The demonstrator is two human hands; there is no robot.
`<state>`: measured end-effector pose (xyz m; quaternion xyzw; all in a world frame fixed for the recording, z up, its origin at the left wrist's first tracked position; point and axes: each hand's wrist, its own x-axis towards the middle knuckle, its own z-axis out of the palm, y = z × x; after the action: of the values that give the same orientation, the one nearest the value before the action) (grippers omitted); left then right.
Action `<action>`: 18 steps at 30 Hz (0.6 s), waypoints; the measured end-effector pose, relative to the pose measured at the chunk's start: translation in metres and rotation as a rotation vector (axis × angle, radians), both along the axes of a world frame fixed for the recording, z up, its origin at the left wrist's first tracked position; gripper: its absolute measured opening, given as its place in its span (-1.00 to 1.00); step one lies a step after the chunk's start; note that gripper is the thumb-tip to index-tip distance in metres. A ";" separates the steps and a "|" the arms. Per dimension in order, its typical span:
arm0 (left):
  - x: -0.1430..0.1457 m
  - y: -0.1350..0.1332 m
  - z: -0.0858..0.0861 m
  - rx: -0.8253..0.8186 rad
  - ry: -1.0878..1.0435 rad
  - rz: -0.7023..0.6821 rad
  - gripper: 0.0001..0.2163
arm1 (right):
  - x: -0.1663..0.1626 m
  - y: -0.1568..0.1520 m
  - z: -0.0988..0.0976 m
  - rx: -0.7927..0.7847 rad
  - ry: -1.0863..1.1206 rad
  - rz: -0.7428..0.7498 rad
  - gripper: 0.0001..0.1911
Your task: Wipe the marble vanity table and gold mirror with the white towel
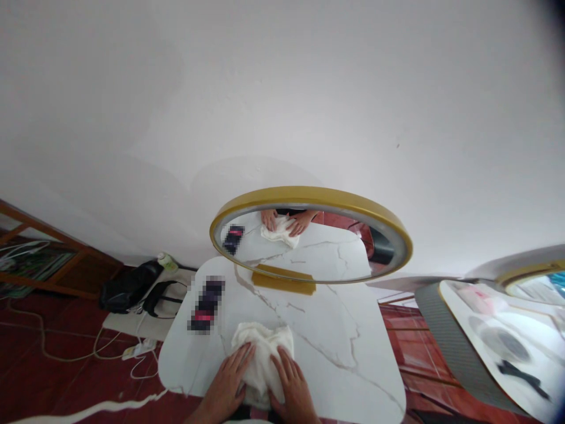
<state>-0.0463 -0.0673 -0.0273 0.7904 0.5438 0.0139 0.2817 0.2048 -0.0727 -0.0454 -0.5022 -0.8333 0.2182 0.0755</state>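
A crumpled white cloth (261,359) lies bunched on the white marble-patterned tabletop (335,377), close to its near edge. My left hand (232,377) grips the cloth's left side, fingers over the top and thumb low by the near edge. On the right side, my right hand (291,383) holds it in the same way, its fingers bent over the folds. What lies beneath the cloth is hidden. Behind it stands a round gold-framed mirror (309,250) on a gold base (282,280), reflecting both hands and the cloth.
A pixelated dark phone-like item (207,305) lies on the table's left. Cables and a power strip (138,348), a black bag (130,285) and a bottle (166,261) are on the left. To the right stands another white table (477,318) with a black strap-like item (523,377).
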 end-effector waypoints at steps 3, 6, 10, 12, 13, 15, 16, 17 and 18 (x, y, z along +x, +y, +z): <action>0.005 0.005 0.000 -0.003 0.029 0.018 -0.11 | -0.001 0.007 0.006 -0.022 -0.014 0.003 -0.22; 0.010 0.021 0.002 -0.002 0.055 0.037 -0.14 | -0.006 0.021 0.011 -0.032 -0.029 -0.024 -0.18; 0.017 0.054 0.006 0.004 0.061 0.057 -0.18 | -0.017 0.048 0.015 -0.028 -0.055 -0.103 -0.15; 0.020 0.071 0.009 0.014 0.060 0.076 -0.19 | -0.024 0.064 0.018 -0.029 -0.057 -0.145 -0.14; 0.022 0.079 0.011 0.017 0.058 0.089 -0.20 | -0.026 0.072 0.019 -0.032 -0.060 -0.170 -0.15; 0.025 0.091 0.014 0.020 0.048 0.116 -0.19 | -0.030 0.085 0.023 -0.044 -0.063 -0.217 -0.16; 0.027 0.094 0.015 0.023 0.044 0.131 -0.19 | -0.031 0.089 0.024 -0.050 -0.063 -0.234 -0.16; 0.029 0.096 0.015 0.029 0.043 0.147 -0.19 | -0.031 0.092 0.025 -0.055 -0.059 -0.244 -0.16; 0.030 0.095 0.015 0.035 0.043 0.161 -0.19 | -0.030 0.093 0.025 -0.056 -0.051 -0.246 -0.17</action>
<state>-0.0161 0.0280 -0.0122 0.7492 0.6110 0.0291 0.2539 0.1746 0.0203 -0.0199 -0.6081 -0.7605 0.2178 0.0664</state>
